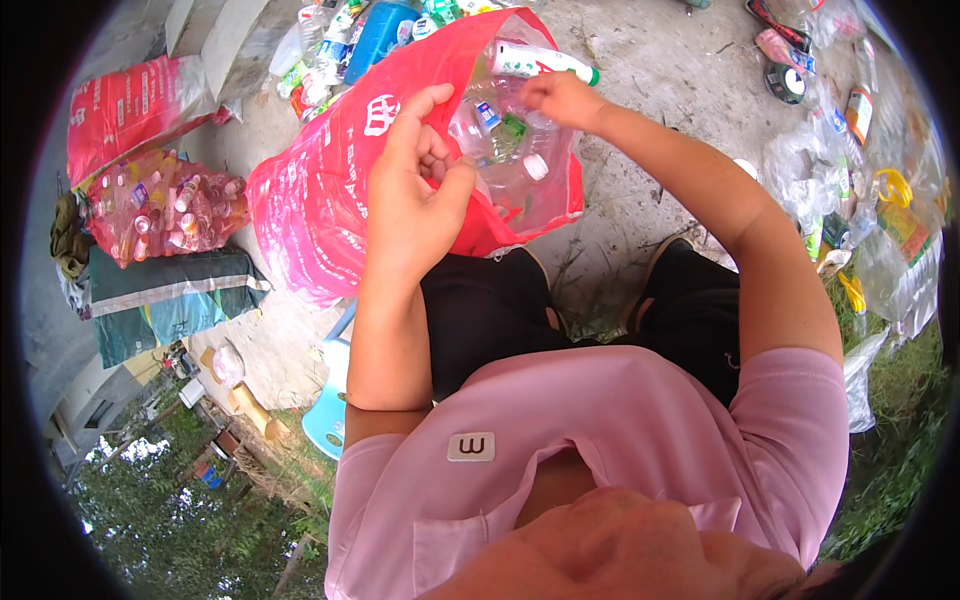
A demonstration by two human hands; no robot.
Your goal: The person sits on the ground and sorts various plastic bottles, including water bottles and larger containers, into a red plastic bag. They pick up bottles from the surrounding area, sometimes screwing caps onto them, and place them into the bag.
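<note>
A large red and clear plastic sack (315,165) lies tilted before me, its mouth towards the right. Inside its mouth are several clear plastic bottles (510,176) and a white bottle with a green cap (536,61). My left hand (427,161) is at the near side of the rim, index finger raised and the other fingers curled; whether they pinch the sack does not show. Over the opening, my right hand (559,99) is just below the white bottle, fingers bent. Its fingertips are blurred, and I cannot tell whether they hold anything.
Another red sack of bottles (165,206) stands at the left, above a dark green sack (180,289). Loose bottles and a blue jug (380,37) lie beyond my sack. More bottles and clear plastic (810,165) cover the ground at the right. A light blue stool (328,409) is at lower left.
</note>
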